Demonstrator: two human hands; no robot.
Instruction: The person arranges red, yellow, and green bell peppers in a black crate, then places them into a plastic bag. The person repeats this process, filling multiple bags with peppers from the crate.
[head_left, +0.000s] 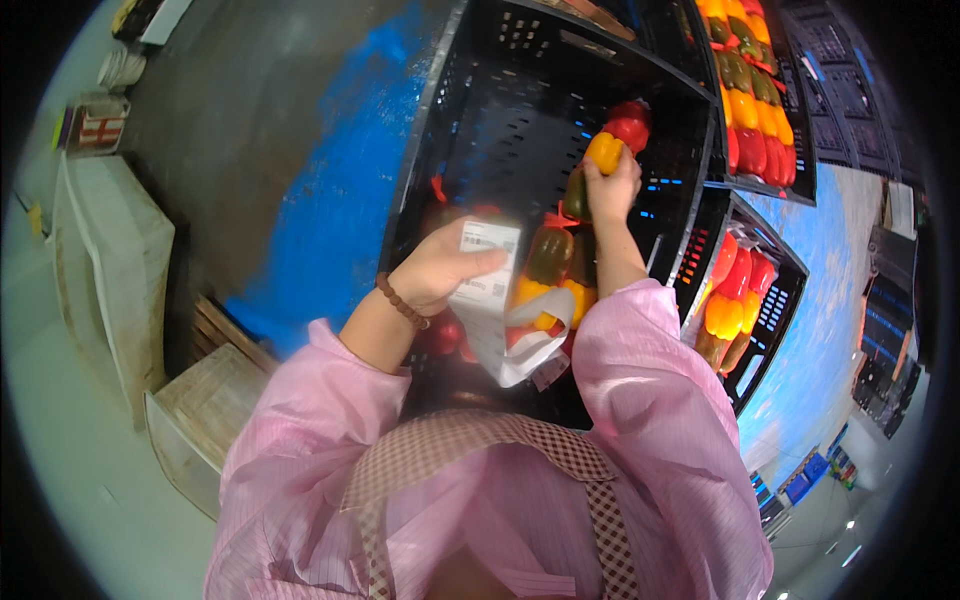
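My left hand (435, 266), with a bead bracelet on the wrist, holds a strip of white printed labels (484, 322). The strip curls at its loose end over the near part of a black plastic crate (585, 46). My right hand (616, 192) grips a pack of bell peppers (603, 153) inside the crate, its fingers around the yellow pepper. A red pepper lies at the pack's far end and a dark green one at its near end. More packed bell peppers (550, 253) lie at the crate's near end, partly hidden by the labels and my left hand.
To the right, a smaller black crate (780, 274) holds packed peppers. Beyond it, another crate (804, 161) has rows of red, yellow and green ones. A worn blue surface (337, 180) lies left of the main crate. Pale box-like panels (124, 277) stand further left.
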